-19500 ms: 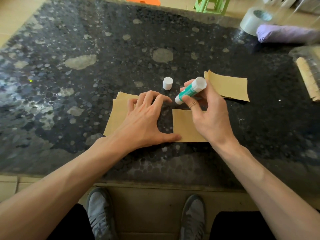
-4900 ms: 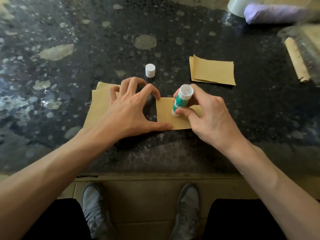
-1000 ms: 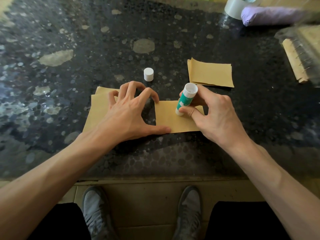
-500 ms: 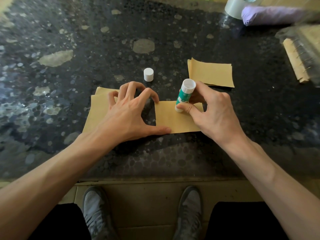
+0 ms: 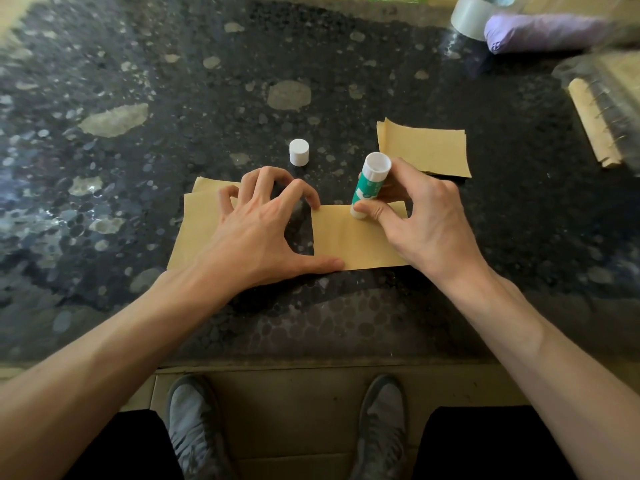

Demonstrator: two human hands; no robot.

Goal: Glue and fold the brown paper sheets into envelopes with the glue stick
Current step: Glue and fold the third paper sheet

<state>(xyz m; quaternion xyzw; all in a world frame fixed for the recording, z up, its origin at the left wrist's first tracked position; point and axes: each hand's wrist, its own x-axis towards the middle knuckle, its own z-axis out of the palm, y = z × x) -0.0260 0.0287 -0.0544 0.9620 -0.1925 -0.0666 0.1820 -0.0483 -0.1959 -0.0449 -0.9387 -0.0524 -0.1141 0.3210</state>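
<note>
Head view: right hand (image 5: 426,220) grips the glue stick (image 5: 369,188) upright on the brown paper (image 5: 349,242); left hand (image 5: 256,233), fingers spread, presses its edge.

Left hand (image 5: 263,233) spreads wide, fingers (image 5: 298,190) arched onto their tips, thumb stretched right. Right hand (image 5: 426,223) curls thumb and fingers round the glue stick (image 5: 367,188); both forearms bare.

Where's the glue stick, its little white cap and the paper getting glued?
glue stick (image 5: 367,188), head view, on its green label.
white cap (image 5: 299,152), head view, on its middle.
brown paper sheet (image 5: 349,240), head view, on its bare middle.
</note>
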